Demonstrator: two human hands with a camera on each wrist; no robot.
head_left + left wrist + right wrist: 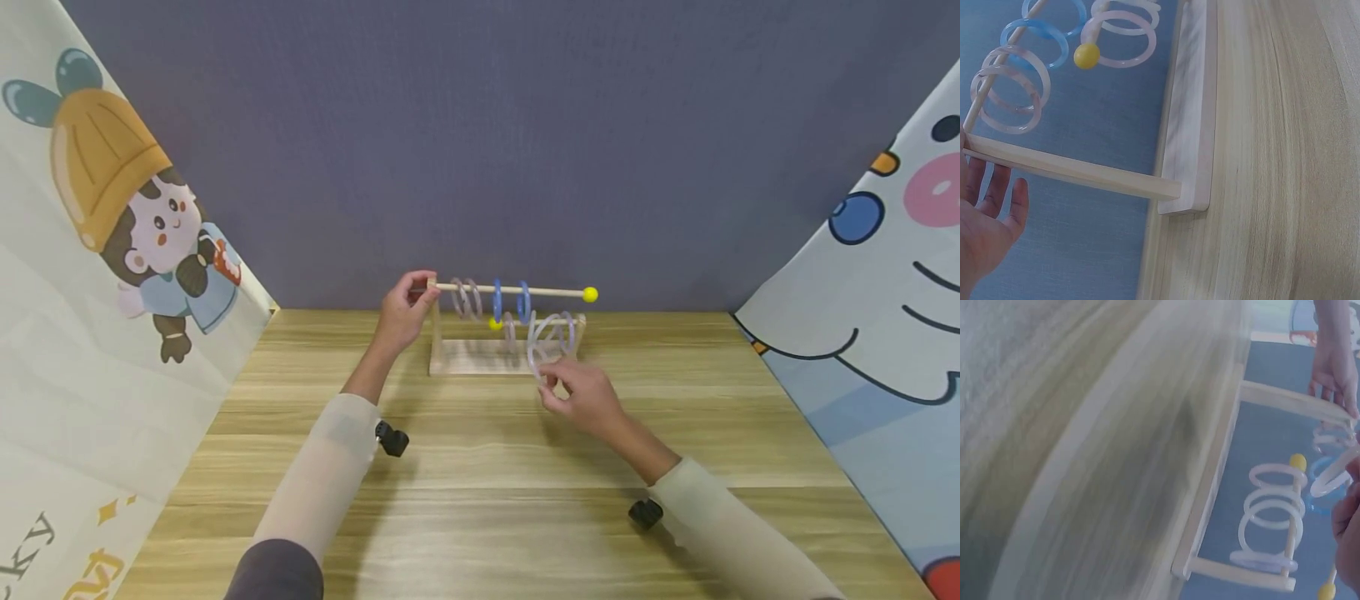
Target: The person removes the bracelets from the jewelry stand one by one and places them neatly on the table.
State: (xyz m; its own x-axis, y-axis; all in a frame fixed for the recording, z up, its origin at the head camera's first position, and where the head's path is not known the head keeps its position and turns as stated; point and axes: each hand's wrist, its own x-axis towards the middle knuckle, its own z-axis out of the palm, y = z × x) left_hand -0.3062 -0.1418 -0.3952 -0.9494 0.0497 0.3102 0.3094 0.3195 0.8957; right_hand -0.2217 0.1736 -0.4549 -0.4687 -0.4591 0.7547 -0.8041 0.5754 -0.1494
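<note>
A wooden ring rack (480,358) stands on the table, with one rod from each end post and a yellow ball (590,294) at each rod's tip. My left hand (403,310) holds the top of the left post (1072,170) between thumb and fingers. On the upper rod hang two pinkish clear bracelet-like rings (1005,100) and two blue rings (497,300). Several pale rings (1270,525) hang round the lower rod. My right hand (585,396) pinches a whitish translucent ring (1332,478) in front of the rack, overlapping the lower rod's rings in the head view.
The wood-grain table (465,500) runs up to a dark blue-grey backdrop (480,150) close behind the rack. Cartoon-printed panels (90,333) flank the table on both sides. Small black cameras (392,438) sit at both wrists.
</note>
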